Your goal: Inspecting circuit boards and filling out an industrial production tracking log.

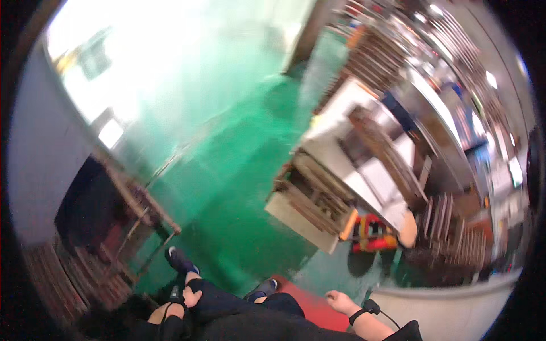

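My left hand (192,296) hangs beside my left thigh, fingers loose and a little apart, with nothing seen in it. A black strapped device with a cable (177,294) sits on that wrist. On the other side, my right hand (340,302) is held out over a red surface (315,310), fingers half curled and apart, and no object shows in it. Its wrist wears a black band with a small device (371,307) and a cable. Both hands are somewhat blurred. My dark shoes (181,260) stand apart on the green floor (239,187), one foot ahead.
To the right is a cluttered workbench (364,170) with wooden boards and pale sheets; a red, yellow and black object (372,233) lies by its near end. Stacked wooden slats (455,244) stand beyond. At left are a rack with dark cloth (94,199) and a bright doorway (170,62).
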Tool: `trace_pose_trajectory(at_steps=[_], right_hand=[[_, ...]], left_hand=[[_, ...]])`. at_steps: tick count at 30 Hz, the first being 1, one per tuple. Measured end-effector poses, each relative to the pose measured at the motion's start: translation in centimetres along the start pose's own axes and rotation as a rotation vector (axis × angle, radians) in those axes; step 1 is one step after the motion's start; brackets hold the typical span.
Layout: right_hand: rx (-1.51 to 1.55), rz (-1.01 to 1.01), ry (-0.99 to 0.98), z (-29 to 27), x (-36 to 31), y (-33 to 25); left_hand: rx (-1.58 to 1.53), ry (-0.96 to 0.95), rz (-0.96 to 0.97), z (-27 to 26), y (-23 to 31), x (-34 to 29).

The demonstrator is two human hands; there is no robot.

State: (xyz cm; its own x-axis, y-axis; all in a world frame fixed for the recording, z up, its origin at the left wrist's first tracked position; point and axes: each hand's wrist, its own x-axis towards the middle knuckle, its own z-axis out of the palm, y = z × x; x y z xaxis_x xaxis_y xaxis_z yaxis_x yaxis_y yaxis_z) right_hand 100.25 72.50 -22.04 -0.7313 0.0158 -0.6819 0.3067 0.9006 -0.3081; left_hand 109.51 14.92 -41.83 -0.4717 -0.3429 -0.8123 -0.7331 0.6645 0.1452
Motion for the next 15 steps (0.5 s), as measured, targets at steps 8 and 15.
trace_pose_trajectory(at_steps=[8,15], right_hand=[[0.476,0.207,-0.032,5.9,-10.4,18.9],[0.531,0.151,0.144,2.5,-10.6,21.7]], left_hand=[[0.716,-0.051,0.697,-0.7,23.6,-3.7],[0.808,-0.384,0.882,3.0,42.3,-13.4]])
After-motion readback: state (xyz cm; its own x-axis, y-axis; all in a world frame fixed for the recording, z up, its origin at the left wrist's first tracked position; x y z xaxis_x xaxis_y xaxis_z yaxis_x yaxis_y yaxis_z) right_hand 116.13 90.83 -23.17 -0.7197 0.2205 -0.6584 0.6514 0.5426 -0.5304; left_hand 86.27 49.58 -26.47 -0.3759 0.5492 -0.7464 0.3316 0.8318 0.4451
